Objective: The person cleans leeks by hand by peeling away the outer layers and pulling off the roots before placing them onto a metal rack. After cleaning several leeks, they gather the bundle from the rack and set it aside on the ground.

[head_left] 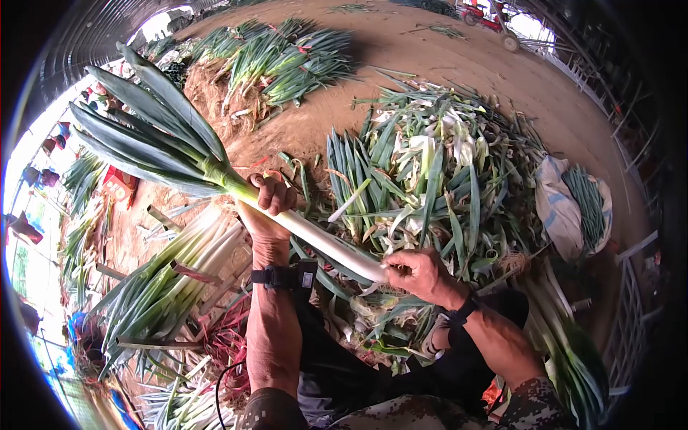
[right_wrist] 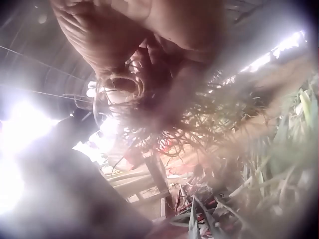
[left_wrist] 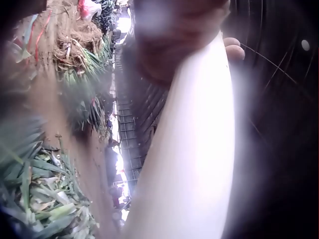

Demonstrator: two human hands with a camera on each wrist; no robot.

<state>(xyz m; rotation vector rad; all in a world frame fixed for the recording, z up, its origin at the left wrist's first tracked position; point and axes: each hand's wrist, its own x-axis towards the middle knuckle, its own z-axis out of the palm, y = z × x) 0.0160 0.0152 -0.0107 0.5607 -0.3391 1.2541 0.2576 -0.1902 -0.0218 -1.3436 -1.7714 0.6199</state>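
A large green onion [head_left: 322, 240] with a long white stalk slants across the head view, its broad leaves up at the left and its root end down at the right. My left hand [head_left: 271, 206] grips it just below the leaves. At the lower end, the curled fingers of my right hand [head_left: 424, 275] pinch the root end. Stringy roots [right_wrist: 174, 137] hang around those fingers in the right wrist view, partly blurred. The white stalk [left_wrist: 194, 144] fills the middle of the left wrist view, below the left hand's fingers.
A heap of stripped leaves [head_left: 444, 172] lies ahead. Bundled green onions [head_left: 287, 61] are further back. More onions [head_left: 172, 272] rest on a wooden rack at left, near red ties [head_left: 228, 337]. Others [head_left: 566, 344] lie at right, below a white sack [head_left: 560, 208].
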